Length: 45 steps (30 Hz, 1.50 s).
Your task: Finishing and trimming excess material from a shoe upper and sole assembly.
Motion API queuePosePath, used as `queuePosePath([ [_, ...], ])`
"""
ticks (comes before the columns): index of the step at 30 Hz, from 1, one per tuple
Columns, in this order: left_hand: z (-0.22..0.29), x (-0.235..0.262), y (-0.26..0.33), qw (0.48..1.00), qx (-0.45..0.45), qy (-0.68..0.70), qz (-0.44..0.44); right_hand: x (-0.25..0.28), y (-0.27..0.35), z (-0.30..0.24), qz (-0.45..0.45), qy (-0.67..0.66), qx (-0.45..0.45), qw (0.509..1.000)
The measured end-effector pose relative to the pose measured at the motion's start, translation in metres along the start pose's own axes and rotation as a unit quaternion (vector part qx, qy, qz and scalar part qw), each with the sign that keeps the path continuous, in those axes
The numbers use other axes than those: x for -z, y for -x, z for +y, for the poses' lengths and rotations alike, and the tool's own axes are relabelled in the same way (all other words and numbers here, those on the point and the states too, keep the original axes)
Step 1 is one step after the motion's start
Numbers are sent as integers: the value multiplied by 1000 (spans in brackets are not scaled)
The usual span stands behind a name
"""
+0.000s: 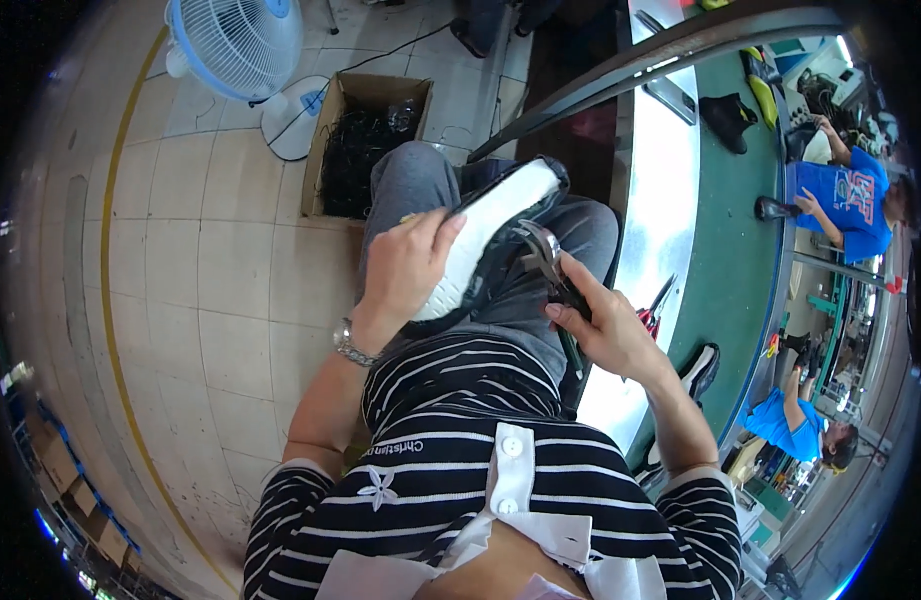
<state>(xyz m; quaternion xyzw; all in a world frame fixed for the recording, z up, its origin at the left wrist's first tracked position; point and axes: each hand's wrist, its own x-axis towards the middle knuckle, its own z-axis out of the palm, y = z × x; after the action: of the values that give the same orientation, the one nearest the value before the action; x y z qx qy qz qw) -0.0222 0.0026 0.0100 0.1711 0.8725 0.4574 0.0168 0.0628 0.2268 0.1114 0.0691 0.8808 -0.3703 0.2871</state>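
A shoe with a white underside and a black upper [488,224] lies over my lap, tilted with its far end to the right. My left hand [410,265] is closed around its left side, fingers across the white face. Closed around dark handles, my right hand [605,325] grips a pair of metal-headed pincers [542,248]. The pincers' head is at the black edge on the shoe's right side. Whether the jaws pinch the material is too small to tell.
On my right a metal ledge [662,160] runs beside a green conveyor belt [725,225] carrying a black boot [727,122] and other shoes. Red-handled scissors [652,312] lie on the ledge. Ahead stand a cardboard box [315,185] and a fan [235,45]. Two people in blue work beyond the belt.
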Motion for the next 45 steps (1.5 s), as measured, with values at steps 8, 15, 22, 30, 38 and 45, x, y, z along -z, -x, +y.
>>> queuePosePath([
  [8,10,-16,38,997,6,57,-57,19,-19,-47,-149,182,43,971],
  [15,20,-3,30,952,151,135,-231,10,-22,-27,-156,145,56,975],
  [22,-8,-55,1,585,314,703,-257,-7,-11,-5,-84,132,80,984],
  [30,-2,-55,1,700,269,619,-233,46,-14,-60,-144,331,94,928],
  [38,4,-42,-4,681,288,615,-275,53,-73,-23,-22,439,115,891],
  [45,-3,-45,-6,701,278,593,-283,36,-70,-4,84,310,199,926],
])
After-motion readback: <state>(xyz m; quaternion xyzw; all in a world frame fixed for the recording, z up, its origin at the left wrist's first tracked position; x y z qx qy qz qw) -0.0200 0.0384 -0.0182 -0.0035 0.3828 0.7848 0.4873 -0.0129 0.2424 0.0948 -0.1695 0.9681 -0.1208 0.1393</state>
